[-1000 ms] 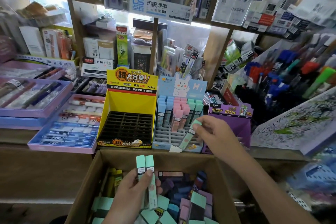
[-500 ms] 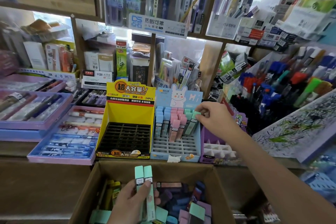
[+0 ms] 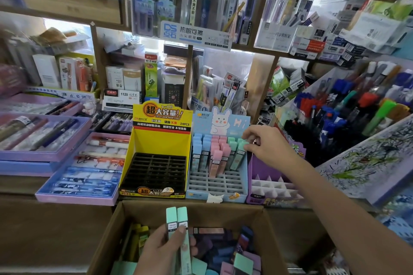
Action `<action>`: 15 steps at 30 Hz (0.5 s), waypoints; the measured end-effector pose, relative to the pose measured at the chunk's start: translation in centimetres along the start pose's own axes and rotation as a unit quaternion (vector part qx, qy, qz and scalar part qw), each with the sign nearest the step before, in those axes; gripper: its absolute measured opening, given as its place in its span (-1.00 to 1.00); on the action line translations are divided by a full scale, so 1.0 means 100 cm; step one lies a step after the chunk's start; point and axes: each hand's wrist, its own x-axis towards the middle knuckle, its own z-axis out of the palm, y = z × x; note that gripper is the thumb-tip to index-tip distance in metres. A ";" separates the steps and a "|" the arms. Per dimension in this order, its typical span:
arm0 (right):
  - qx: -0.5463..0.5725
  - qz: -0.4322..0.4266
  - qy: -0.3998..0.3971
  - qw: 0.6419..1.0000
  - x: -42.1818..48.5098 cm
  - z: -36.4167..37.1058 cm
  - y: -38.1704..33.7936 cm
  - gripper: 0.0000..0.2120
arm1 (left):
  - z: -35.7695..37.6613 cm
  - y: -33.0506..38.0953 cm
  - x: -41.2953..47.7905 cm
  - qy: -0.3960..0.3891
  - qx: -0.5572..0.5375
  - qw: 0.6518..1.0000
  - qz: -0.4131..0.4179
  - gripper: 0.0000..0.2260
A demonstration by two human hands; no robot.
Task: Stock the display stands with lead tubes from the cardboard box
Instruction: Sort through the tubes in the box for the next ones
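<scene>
Left hand (image 3: 159,250): fingers and thumb curled round two tubes (image 3: 177,216), gripping them at mid-length above the box (image 3: 125,214). The two tubes stand upright and side by side, touching, long axes near vertical, mint caps at the top and label bands just above the thumb. Right hand (image 3: 267,144): extended to the blue stand (image 3: 218,195), fingers curled, thumb and forefinger pinching the top end of a mint tube (image 3: 237,156) at the right end of the filled rows. That mint tube sits with its lower end in the stand's grid, its long axis steep and leaning back toward the rabbit header card, cap uppermost. The rows beside it hold blue, pink and mint tubes at the same lean, left to right; the grid shows in front of them. The box sits below the counter edge, directly in front of the stands, with loose tubes of mint, pink, purple, dark blue and yellow lying at mixed angles inside. A yellow stand (image 3: 159,140) with a black grid stands just left of the blue stand, and a purple stand (image 3: 260,201) just right of it.
</scene>
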 end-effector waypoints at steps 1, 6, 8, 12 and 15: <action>0.000 -0.003 -0.002 1.000 0.000 -0.001 0.001 -0.87 | -0.001 -0.001 0.000 0.000 -0.001 1.000 0.000 -0.88; -0.013 -0.017 -0.005 1.000 0.001 -0.003 0.000 -0.89 | -0.001 -0.002 0.003 0.006 -0.005 1.000 -0.006 -0.88; -0.022 -0.013 -0.010 1.000 0.001 -0.003 0.000 -0.90 | -0.001 -0.003 0.004 0.012 -0.003 1.000 -0.010 -0.87; -0.034 -0.017 -0.015 0.999 0.002 0.002 0.002 -0.97 | 0.000 -0.004 0.005 0.026 0.002 1.000 -0.015 -0.88; -0.065 -0.038 -0.024 0.997 0.004 0.005 0.003 -0.96 | 0.001 -0.003 0.004 0.043 0.013 0.999 -0.011 -0.92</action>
